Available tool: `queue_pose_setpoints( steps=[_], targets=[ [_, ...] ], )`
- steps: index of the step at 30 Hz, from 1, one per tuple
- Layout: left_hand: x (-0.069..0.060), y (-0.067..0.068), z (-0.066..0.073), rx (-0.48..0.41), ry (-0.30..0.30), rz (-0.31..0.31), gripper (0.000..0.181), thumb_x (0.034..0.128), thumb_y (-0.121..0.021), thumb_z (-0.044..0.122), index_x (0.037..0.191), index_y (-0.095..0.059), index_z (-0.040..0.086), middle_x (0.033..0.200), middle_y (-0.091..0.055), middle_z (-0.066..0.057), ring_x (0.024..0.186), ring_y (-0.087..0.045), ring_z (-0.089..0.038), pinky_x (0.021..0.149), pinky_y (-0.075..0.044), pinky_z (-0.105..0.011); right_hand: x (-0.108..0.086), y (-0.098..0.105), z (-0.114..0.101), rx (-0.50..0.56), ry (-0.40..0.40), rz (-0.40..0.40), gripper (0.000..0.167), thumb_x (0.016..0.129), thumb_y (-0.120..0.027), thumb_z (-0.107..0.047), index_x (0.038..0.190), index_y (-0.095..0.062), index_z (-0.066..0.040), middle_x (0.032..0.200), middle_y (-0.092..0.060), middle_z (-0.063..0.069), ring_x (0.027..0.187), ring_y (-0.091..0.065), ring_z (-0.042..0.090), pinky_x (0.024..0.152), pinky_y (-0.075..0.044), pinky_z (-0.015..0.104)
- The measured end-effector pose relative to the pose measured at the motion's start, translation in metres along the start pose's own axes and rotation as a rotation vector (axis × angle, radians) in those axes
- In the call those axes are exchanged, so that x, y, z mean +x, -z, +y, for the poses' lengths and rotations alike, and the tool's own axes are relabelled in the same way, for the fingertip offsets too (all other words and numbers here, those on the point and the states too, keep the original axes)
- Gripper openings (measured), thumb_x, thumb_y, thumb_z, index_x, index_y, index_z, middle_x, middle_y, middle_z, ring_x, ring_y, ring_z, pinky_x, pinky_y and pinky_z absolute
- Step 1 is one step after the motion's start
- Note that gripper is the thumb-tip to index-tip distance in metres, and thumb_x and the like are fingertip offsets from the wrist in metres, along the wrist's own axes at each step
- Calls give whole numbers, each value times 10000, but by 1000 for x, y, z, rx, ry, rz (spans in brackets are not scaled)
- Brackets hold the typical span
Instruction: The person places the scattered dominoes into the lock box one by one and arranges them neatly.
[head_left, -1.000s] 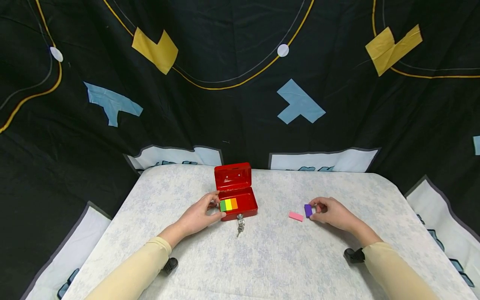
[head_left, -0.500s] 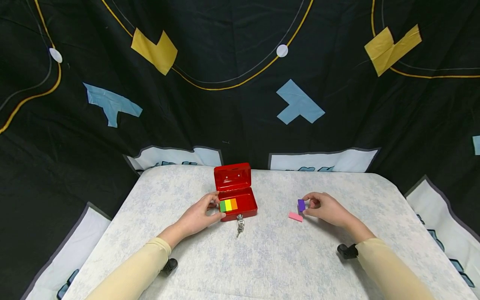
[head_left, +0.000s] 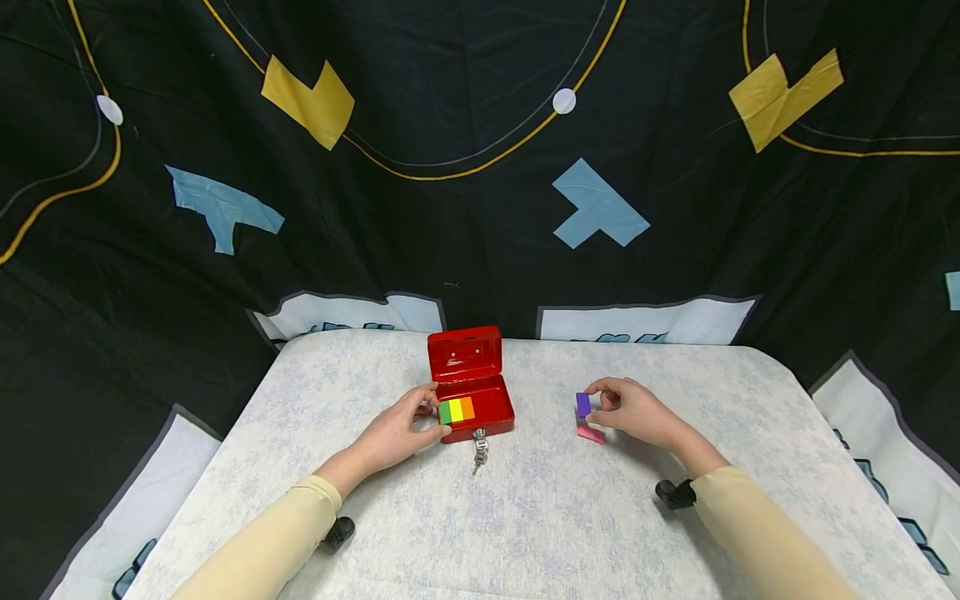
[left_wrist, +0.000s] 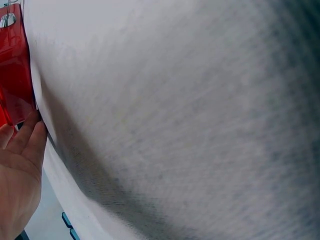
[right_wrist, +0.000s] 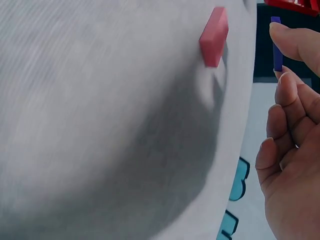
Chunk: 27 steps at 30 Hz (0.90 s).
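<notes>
A red metal cash box (head_left: 495,400) stands on the table with its lid (head_left: 465,354) raised. Green, yellow and orange blocks (head_left: 457,409) lie side by side at its left end. My left hand (head_left: 397,429) rests against the box's left side, thumb at the front corner; the left wrist view shows its fingers extended to the red wall (left_wrist: 15,75). My right hand (head_left: 637,410) pinches a purple block (head_left: 582,406) between thumb and fingertips, held upright above the table. Just under it lies a pink block (head_left: 591,434), apart from the hand in the right wrist view.
Keys (head_left: 481,454) hang from the lock at the box's front. A pale patterned cloth covers the table (head_left: 525,517). Behind it hangs a black curtain (head_left: 465,233) with coloured patches. Camera mounts (head_left: 675,494) sit at both wrists.
My right hand has moved left and slightly away from me with the purple block, from right of the pink block to over it. My left hand and the box have stayed put.
</notes>
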<state>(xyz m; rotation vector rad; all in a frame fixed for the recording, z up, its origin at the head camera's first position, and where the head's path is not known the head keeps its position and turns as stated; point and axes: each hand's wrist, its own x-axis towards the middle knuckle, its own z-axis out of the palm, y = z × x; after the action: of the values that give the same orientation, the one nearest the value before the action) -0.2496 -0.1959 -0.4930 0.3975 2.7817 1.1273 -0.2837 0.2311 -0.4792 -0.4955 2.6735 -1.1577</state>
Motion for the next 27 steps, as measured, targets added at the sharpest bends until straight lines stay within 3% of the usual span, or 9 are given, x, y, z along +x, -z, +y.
queue_pose_setpoints(
  steps=[13,27],
  targets=[
    [-1,0,-1,1,2,5,410,892,-764,491,1140,-546,247,1601,-386,42,1265,-583,-211,1090,-421,-505,15,-15,-23,5,45,-32,388,883,-797,-217,1221,-644,-103,786,-513,10,671,-437,127,626,-393,308],
    [0,0,-1,-12,-4,2,397,897,-764,479,1134,-546,246,1604,-383,38,1266,-582,-214,1084,-426,-509,29,-34,-43,-19,79,-46,357,877,-814,-271,1175,-658,-152,803,-539,-12,851,-480,171,731,-415,378]
  ],
)
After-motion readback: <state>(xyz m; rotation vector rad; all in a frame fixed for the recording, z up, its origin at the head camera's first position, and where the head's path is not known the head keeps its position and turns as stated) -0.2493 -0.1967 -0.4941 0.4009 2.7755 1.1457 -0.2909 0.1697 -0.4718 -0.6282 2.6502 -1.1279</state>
